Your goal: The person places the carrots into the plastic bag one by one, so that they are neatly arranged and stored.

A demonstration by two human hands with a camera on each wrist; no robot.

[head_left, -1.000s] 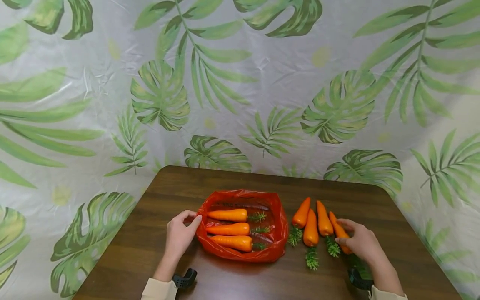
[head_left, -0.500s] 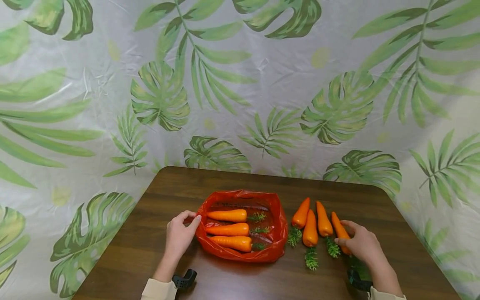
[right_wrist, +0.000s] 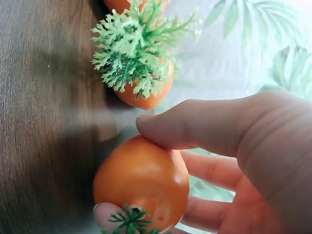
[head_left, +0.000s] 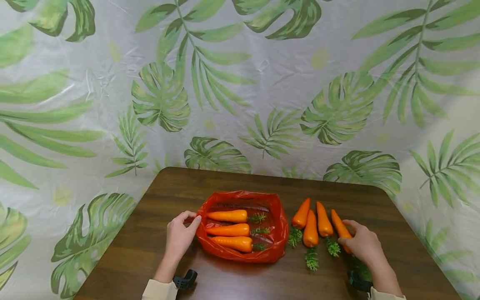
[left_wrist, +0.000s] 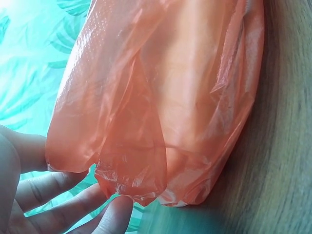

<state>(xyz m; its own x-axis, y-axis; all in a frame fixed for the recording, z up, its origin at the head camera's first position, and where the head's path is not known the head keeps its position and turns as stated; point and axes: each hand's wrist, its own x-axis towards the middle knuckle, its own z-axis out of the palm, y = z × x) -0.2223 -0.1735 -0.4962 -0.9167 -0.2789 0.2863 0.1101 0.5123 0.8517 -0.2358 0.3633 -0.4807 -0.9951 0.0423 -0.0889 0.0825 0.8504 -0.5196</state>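
A red plastic bag (head_left: pixel 243 255) lies with its mouth spread wide on the table, and three carrots (head_left: pixel 228 229) with green tops rest inside it. My left hand (head_left: pixel 181 234) pinches the bag's left rim; in the left wrist view its thumb and fingers (left_wrist: pixel 114 217) meet at the thin plastic edge. At the right, my right hand (head_left: pixel 361 242) grips the rightmost carrot (head_left: pixel 340 225), its thumb along one side and fingers curled round the other. The right wrist view shows that carrot's thick end (right_wrist: pixel 141 180), with part of its green top cut off by the frame.
Between the bag and my right hand, three more carrots (head_left: pixel 310 229) lie on the brown wooden table (head_left: pixel 176 183), tips pointing away, leafy tops toward me. A leaf-patterned sheet (head_left: pixel 277 83) hangs behind the table's far edge. A dark strap device (head_left: pixel 185 278) sits on each wrist.
The right hand and the carrot in it have shifted very slightly; the carrot's tip now points a little farther away from me. The left hand stays at the bag's rim.
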